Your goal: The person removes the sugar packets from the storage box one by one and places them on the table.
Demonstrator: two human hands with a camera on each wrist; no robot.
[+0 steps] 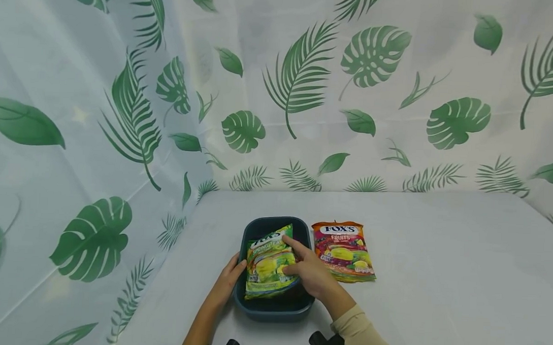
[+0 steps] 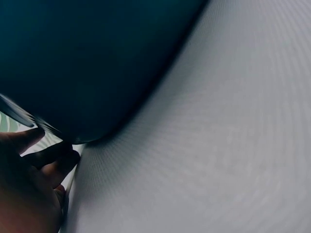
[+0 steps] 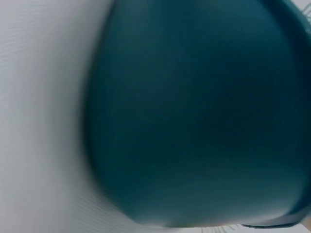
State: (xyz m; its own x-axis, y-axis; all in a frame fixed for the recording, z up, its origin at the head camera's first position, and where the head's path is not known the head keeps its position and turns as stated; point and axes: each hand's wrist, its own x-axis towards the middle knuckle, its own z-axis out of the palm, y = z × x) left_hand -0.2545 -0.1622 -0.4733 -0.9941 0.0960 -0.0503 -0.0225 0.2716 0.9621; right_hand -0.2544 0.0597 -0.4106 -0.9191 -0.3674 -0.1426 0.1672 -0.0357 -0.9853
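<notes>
The green candy bag [image 1: 267, 266] is lying aslant within the mouth of the bin [image 1: 271, 315], and the right hand [image 1: 311, 270] is holding it from the bin's right side, thumb and forefinger spreading over the bag's front while the other fingers are staying out of sight. The left hand [image 1: 231, 273] is gripping the bin's left wall, its thumb resting at the rim and its fingers [image 2: 63, 167] bending against the outside. With the bag leaning this way, its lower corner could be catching on the bin's near rim if the right hand were twisting it; a loose hold on that slick-looking wrapper could be letting it slip, and a hard push from the left hand could be shifting the bin. As for containers, the bin is standing upright on the white table [image 1: 437, 274], showing the green bag inside its outline; the shadow is hiding whether anything else is lying beneath. The red candy bag [image 1: 344, 253] is lying flat outside the bin, just beside its right wall, and neither hand is touching it.
</notes>
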